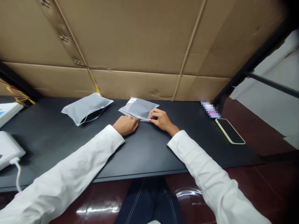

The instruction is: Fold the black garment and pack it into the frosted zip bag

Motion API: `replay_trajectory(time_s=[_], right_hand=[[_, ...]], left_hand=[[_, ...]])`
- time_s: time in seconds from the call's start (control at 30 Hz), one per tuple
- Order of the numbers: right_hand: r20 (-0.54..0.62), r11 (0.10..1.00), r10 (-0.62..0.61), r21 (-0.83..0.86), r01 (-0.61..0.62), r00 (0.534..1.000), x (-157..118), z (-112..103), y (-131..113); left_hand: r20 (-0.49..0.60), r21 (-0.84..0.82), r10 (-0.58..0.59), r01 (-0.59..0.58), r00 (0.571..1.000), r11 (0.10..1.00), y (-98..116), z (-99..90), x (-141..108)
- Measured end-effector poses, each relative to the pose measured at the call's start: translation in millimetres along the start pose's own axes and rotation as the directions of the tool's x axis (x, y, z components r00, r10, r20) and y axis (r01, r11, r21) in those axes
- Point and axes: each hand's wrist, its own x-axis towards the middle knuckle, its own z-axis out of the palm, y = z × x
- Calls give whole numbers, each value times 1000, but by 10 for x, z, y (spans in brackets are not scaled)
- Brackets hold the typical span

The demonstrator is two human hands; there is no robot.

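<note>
Pinching the near edge of a frosted plastic pouch, both hands were shut on it where it lay on the black desk. R hand had its thumb and fingertips closed on the pouch's near R corner. L hand was curled, w/ fingers on the near L part of the same edge, so the hands were just beside each other, w/ the pouch running away from them toward the far side of the desk. Small white label sat nr the pouch's far L end; couldn't tell what was inside. White sleeves ran back from both wrists toward the camera. L of the grip, nr but not touching, a second frosted pouch lay at an angle, dark item showing at its near edge. Well R of the grip was a smartphone in a pale yellow case, dark screen up, w/ a pixelated object just beyond it, too blurred to tell. Far L were a white box, a white device w/ a white cable, and red-yellow wires. Past the grip stood cardboard panels; below the desk edge, dark trousers and a glossy red-brown floor.
</note>
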Motion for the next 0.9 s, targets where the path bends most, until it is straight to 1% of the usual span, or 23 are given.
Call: replay_trajectory(time_s=[0.17, 0.23, 0.3, 0.37, 0.43, 0.5, 0.57, 0.63, 0.77, 0.83, 0.9], right_hand=[[35, 996, 44, 71, -46, 998, 23, -42, -69], [48, 993, 71, 89, -75, 996, 32, -44, -97], [65, 989, 95, 109, -102, 993, 35, -25, -121], [72, 984, 101, 138, -110, 992, 29, 17, -139], [62, 982, 94, 161, -103, 994, 17, 71, -150], [34, 985, 86, 150, -90, 996, 3, 123, -156], [-7, 991, 72, 112, -71, 997, -7, 165, -162], [-48, 997, 42, 62, -39, 998, -12, 198, -171], [-147, 998, -48, -34, 44, 988, -7, 246, -218], [-211, 996, -73, -60, 61, 975, -1, 263, -261], [-261, 996, -72, -68, 56, 963, 4, 278, -313]], left_hand=[[-16, -3, -77, 77, 997, 997, 47, -9, -13], [-22, -37, -89, 88, 996, 995, 53, -3, -27], [-77, -102, -64, 56, 995, 993, 56, 17, -48], [-187, -150, -12, -17, 982, 989, 57, 48, -68], [-321, -142, 50, -100, 946, 985, 58, 77, -82], [-441, -103, 107, -169, 891, 980, 59, 89, -87], [-520, -74, 145, -213, 842, 974, 62, 77, -85], [-555, -65, 174, -251, 813, 966, 68, 45, -82], [-597, -75, 202, -305, 776, 949, 90, -22, -82], [-631, -47, 214, -313, 745, 949, 98, -37, -79], [-672, 0, 229, -310, 705, 951, 100, -41, -73]])
